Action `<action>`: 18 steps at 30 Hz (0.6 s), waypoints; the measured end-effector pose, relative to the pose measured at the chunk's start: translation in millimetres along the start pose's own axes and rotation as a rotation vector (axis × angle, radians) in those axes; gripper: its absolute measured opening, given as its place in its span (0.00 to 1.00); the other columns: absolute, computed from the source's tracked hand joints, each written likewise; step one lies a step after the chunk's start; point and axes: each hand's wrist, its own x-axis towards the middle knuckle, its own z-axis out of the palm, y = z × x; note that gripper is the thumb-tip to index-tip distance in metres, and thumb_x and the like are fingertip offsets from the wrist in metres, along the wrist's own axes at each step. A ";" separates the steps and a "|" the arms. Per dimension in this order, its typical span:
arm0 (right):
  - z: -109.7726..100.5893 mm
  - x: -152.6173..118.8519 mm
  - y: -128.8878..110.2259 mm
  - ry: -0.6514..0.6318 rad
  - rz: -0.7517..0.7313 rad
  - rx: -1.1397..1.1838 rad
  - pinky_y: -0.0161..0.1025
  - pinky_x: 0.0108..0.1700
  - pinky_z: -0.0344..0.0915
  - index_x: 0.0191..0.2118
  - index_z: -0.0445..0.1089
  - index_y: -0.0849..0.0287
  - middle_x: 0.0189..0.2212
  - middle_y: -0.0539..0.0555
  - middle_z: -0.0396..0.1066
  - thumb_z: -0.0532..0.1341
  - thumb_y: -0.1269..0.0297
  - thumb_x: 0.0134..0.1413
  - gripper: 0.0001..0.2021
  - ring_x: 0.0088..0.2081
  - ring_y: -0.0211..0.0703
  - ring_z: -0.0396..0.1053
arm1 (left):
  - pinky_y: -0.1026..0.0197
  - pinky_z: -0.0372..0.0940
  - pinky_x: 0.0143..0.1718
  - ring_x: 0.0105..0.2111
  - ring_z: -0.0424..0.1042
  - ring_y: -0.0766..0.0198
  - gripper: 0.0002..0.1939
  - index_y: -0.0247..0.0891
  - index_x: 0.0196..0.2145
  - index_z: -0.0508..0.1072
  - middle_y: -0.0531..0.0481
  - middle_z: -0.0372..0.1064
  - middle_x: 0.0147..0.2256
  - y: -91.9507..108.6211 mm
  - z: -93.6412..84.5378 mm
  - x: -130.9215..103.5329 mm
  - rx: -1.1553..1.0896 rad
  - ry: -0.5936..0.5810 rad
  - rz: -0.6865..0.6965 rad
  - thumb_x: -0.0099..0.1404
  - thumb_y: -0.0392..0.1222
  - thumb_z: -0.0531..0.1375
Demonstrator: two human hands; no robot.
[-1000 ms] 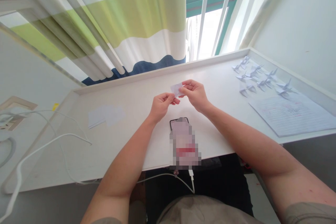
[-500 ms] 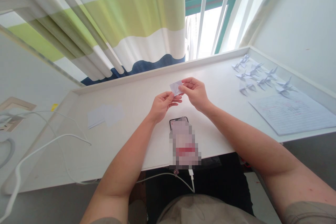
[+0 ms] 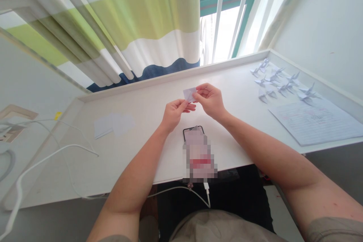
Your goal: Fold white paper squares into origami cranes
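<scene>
A small folded piece of white paper [image 3: 188, 93] is held up over the middle of the desk, between my two hands. My left hand [image 3: 173, 114] pinches its lower corner between thumb and fingers. My right hand [image 3: 210, 100] grips its right side, with the thumb on the near face. Creases show on the paper; its far side is hidden. Below the hands a phone [image 3: 194, 132], mostly blurred out, lies on the desk.
Several folded paper cranes [image 3: 283, 89] stand at the back right, behind a written sheet [image 3: 317, 123]. Loose white paper squares [image 3: 106, 125] lie on the left of the white desk [image 3: 147, 83]. White cables [image 3: 56, 159] cross the left edge, and a charging plug [image 3: 206, 186] hangs below the phone.
The folded paper has shifted slightly in my fingers, and its visible creases look different. Both hands stay in nearly the same place, still gripping it.
</scene>
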 end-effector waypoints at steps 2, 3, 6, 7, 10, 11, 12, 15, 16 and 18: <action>-0.2 0.0 0.9 -0.002 0.002 -0.001 0.44 0.37 0.78 0.37 0.71 0.55 0.28 0.48 0.77 0.75 0.56 0.51 0.15 0.30 0.42 0.77 | 0.52 0.74 0.44 0.39 0.85 0.54 0.21 0.36 0.40 0.82 0.40 0.85 0.40 0.5 0.0 0.1 0.022 0.012 -0.006 0.68 0.60 0.68; -0.5 0.1 1.1 -0.005 0.003 0.000 0.44 0.37 0.78 0.38 0.71 0.55 0.28 0.48 0.77 0.74 0.56 0.51 0.15 0.30 0.42 0.77 | 0.52 0.74 0.44 0.39 0.85 0.54 0.21 0.36 0.40 0.82 0.40 0.85 0.40 0.7 0.0 -0.1 0.033 0.020 -0.006 0.68 0.60 0.67; -1.8 0.2 0.2 -0.037 0.014 0.011 0.45 0.39 0.77 0.38 0.71 0.55 0.29 0.49 0.78 0.74 0.57 0.52 0.14 0.31 0.42 0.77 | 0.52 0.73 0.45 0.40 0.85 0.53 0.20 0.37 0.39 0.82 0.40 0.85 0.41 1.3 0.0 -0.5 0.053 0.036 -0.006 0.68 0.58 0.68; -2.1 0.1 -0.6 -0.058 0.019 0.021 0.45 0.39 0.77 0.38 0.71 0.55 0.29 0.49 0.78 0.74 0.56 0.52 0.14 0.31 0.42 0.77 | 0.52 0.73 0.45 0.40 0.85 0.53 0.19 0.37 0.38 0.82 0.40 0.85 0.41 1.4 -0.1 -0.6 0.054 0.039 -0.008 0.68 0.58 0.68; -2.4 -0.5 -3.3 -0.136 0.041 0.035 0.44 0.41 0.76 0.39 0.73 0.55 0.33 0.51 0.79 0.74 0.53 0.53 0.15 0.36 0.44 0.77 | 0.52 0.72 0.45 0.39 0.85 0.53 0.19 0.37 0.39 0.82 0.40 0.85 0.41 1.4 -0.5 0.0 0.045 0.050 -0.011 0.67 0.58 0.69; -2.2 -0.8 -3.8 -0.155 0.049 0.027 0.44 0.41 0.75 0.40 0.74 0.56 0.34 0.52 0.79 0.74 0.52 0.53 0.16 0.37 0.44 0.77 | 0.52 0.72 0.45 0.39 0.85 0.53 0.20 0.37 0.39 0.82 0.41 0.85 0.41 1.4 -0.5 0.3 0.042 0.053 -0.009 0.66 0.59 0.70; -2.1 -1.1 -4.0 -0.167 0.055 0.014 0.43 0.41 0.74 0.40 0.75 0.56 0.35 0.53 0.79 0.74 0.52 0.53 0.16 0.37 0.44 0.77 | 0.52 0.72 0.45 0.39 0.85 0.53 0.20 0.37 0.38 0.82 0.41 0.85 0.40 1.5 -0.4 0.4 0.040 0.054 -0.007 0.65 0.59 0.70; -2.1 -1.6 -2.3 -0.172 0.058 -0.036 0.42 0.37 0.71 0.36 0.76 0.56 0.32 0.52 0.77 0.75 0.50 0.52 0.16 0.34 0.43 0.74 | 0.51 0.71 0.46 0.38 0.85 0.53 0.21 0.37 0.37 0.82 0.41 0.85 0.38 2.9 0.8 -0.3 0.042 0.039 -0.008 0.64 0.60 0.71; -2.4 -1.6 -1.4 -0.167 0.056 -0.051 0.41 0.36 0.70 0.34 0.76 0.56 0.30 0.51 0.76 0.75 0.50 0.52 0.16 0.33 0.42 0.72 | 0.51 0.71 0.47 0.39 0.85 0.53 0.21 0.37 0.37 0.83 0.41 0.85 0.37 3.8 1.4 -0.9 0.046 0.031 -0.014 0.63 0.60 0.72; -3.3 -1.7 0.0 -0.159 0.055 -0.073 0.41 0.35 0.68 0.30 0.74 0.56 0.27 0.50 0.75 0.75 0.50 0.54 0.16 0.31 0.41 0.70 | 0.50 0.71 0.49 0.39 0.85 0.52 0.20 0.37 0.37 0.83 0.41 0.85 0.37 5.5 2.6 -2.3 0.048 0.018 -0.028 0.63 0.59 0.72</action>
